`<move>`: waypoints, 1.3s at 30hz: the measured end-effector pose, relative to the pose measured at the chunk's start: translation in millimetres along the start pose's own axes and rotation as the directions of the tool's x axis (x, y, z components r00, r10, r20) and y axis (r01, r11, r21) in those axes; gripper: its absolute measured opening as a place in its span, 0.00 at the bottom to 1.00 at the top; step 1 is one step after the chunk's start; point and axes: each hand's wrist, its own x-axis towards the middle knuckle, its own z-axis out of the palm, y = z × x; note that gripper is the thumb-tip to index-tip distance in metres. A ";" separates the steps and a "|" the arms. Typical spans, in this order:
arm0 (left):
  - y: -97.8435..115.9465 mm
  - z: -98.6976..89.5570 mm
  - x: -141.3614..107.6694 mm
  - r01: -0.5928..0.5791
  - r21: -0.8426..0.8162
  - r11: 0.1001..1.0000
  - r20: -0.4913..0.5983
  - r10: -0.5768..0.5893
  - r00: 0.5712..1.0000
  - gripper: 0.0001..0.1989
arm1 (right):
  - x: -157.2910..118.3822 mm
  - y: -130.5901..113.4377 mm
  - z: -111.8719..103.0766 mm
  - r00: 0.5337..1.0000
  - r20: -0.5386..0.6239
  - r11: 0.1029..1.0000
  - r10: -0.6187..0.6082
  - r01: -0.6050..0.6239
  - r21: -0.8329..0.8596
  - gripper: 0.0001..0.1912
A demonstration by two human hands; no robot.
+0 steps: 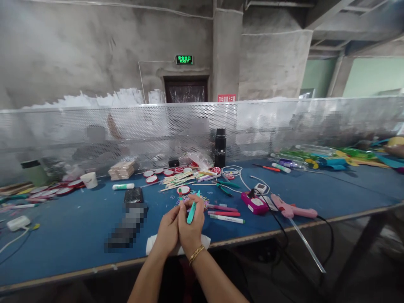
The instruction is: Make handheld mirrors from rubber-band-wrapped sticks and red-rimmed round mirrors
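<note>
Close together at the table's front edge, my two hands meet over a white paper. My left hand (168, 229) is closed round the lower part of a small stick (180, 194) with a red and green tip, which stands upright between the hands. My right hand (193, 219), with a gold bracelet at the wrist, is closed on a teal marker (191, 213) that slants between its fingers. Behind the hands lie small colourful loops (206, 202) and a round red-and-white piece (183, 190). Right of them are a red marker (224, 213) and a white marker (229, 219).
A pink glue gun (292, 209), a magenta power strip (255, 203) and cables lie to the right. Green-handled pliers (224, 188), wooden sticks (178, 179) and a black bottle (220, 149) stand or lie behind. On the left are a dark phone-like object (128, 225) and a paper cup (89, 180).
</note>
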 end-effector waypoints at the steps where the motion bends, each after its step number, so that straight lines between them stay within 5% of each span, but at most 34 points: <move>1: -0.4 0.3 -0.1 -0.005 -0.010 1.000 0.000 0.005 1.000 0.19 | 0.0 0.1 -0.1 1.000 0.005 1.000 0.002 -0.002 0.005 0.13; 29: 11.6 4.5 -10.5 -0.005 0.037 0.999 -0.002 0.005 1.000 0.18 | -5.1 -6.0 -7.5 0.998 -0.019 0.998 -0.061 0.061 -0.014 0.12; 34: 11.5 4.9 -12.9 0.035 0.037 0.999 0.023 -0.036 0.999 0.17 | -10.9 -5.8 -11.5 0.999 0.001 0.997 0.041 -0.041 0.069 0.15; 39: 3.2 1.9 -15.4 0.037 0.061 0.997 0.031 -0.039 0.999 0.19 | -12.6 -4.0 -22.5 0.994 -0.103 0.995 -0.022 0.031 0.093 0.18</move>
